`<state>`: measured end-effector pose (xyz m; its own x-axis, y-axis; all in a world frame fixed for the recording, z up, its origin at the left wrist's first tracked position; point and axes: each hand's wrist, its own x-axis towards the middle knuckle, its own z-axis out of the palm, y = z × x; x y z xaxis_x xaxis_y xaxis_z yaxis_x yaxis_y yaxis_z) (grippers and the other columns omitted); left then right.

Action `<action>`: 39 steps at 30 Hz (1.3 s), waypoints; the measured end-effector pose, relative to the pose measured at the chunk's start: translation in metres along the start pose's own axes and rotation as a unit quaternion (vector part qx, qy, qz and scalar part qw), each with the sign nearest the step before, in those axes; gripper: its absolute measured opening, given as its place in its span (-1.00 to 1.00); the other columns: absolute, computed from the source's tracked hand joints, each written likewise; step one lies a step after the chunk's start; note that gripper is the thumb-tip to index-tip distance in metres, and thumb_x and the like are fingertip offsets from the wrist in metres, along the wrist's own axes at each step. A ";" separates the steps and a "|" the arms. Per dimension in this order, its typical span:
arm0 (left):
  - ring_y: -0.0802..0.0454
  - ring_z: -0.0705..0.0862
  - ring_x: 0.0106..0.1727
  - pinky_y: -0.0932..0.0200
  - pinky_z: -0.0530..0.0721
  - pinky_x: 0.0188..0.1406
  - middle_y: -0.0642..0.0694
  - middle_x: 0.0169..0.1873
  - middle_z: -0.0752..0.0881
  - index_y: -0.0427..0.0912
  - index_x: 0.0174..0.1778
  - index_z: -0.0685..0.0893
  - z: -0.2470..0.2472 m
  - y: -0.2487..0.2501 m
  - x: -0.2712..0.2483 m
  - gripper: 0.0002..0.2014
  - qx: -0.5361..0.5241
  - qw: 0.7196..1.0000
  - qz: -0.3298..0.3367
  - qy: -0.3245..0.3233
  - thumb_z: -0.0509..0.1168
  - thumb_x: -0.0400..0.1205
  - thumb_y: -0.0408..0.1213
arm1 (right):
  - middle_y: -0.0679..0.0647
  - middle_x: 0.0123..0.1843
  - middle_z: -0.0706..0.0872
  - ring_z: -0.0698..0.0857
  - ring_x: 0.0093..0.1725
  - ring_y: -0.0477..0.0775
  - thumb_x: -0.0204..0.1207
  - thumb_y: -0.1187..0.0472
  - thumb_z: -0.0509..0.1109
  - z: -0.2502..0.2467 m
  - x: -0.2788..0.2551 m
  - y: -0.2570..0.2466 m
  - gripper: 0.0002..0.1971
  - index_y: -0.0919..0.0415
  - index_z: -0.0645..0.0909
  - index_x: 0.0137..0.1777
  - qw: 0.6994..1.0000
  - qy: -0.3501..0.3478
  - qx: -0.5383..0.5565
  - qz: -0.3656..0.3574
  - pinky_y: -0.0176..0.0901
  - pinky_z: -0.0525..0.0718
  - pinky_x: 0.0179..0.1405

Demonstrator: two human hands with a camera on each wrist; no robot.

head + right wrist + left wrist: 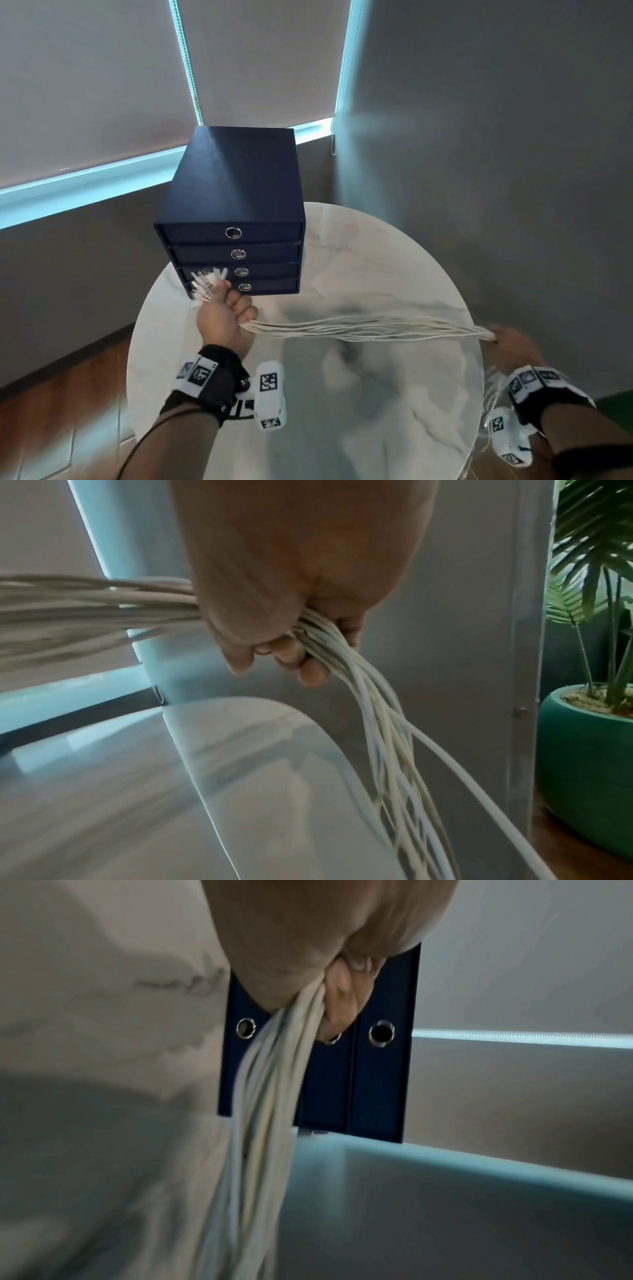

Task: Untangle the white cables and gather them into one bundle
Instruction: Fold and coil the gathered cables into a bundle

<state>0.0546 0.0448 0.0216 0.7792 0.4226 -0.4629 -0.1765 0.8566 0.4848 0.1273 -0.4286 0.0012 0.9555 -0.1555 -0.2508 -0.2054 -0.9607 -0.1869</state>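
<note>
Left hand [224, 320], right hand [512, 344] (fists) round cables [370, 330]

Glossy marble-look table [394, 240], matt cables [359, 330]

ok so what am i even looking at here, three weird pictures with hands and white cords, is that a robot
No robot: a person's two hands, each with a camera strapped at the wrist. The big picture comes from a head camera looking down; the other two look along each hand. On the round marble table stands a dark blue drawer box. The left hand grips the white cables near their plug ends; the right hand holds them farther along, stretched above the table.
</note>
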 end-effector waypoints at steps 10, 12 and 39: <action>0.17 0.19 -0.64 0.34 0.17 -0.75 0.07 -0.57 0.30 -0.10 -0.22 0.49 0.006 -0.039 -0.017 -0.73 0.101 0.994 0.039 0.010 0.12 0.82 -0.23 | 0.14 0.46 0.52 0.54 0.44 0.20 0.19 -0.11 0.66 0.027 0.006 -0.049 -0.18 0.03 0.47 0.47 0.977 -0.184 -0.109 -0.010 -0.09 0.53 0.37; 0.18 0.18 -0.64 0.35 0.16 -0.74 0.07 -0.56 0.29 -0.11 -0.22 0.48 0.011 -0.046 -0.021 -0.74 0.108 0.993 0.043 0.012 0.13 0.81 -0.26 | 0.05 0.53 0.41 0.41 0.54 0.12 0.05 -0.27 0.68 0.024 -0.012 -0.087 0.05 -0.08 0.34 0.57 0.969 -0.214 -0.079 -0.097 -0.07 0.41 0.51; -0.12 0.70 -0.41 0.06 0.68 -0.47 -0.27 -0.03 0.81 -0.22 0.24 0.60 0.020 -0.041 -0.039 -0.60 0.259 0.955 0.078 -0.119 0.41 0.55 -0.66 | -0.12 -0.48 0.36 0.44 -0.32 -0.11 0.65 -0.11 0.26 0.063 -0.123 -0.219 -0.64 0.02 0.36 -0.32 0.898 -0.161 0.060 -0.406 -0.21 0.29 -0.28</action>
<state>0.0434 -0.0126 0.0347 0.8934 0.4008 -0.2030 -0.0280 0.5006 0.8652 0.0413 -0.1848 0.0132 0.6939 0.6779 -0.2428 0.4915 -0.6923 -0.5283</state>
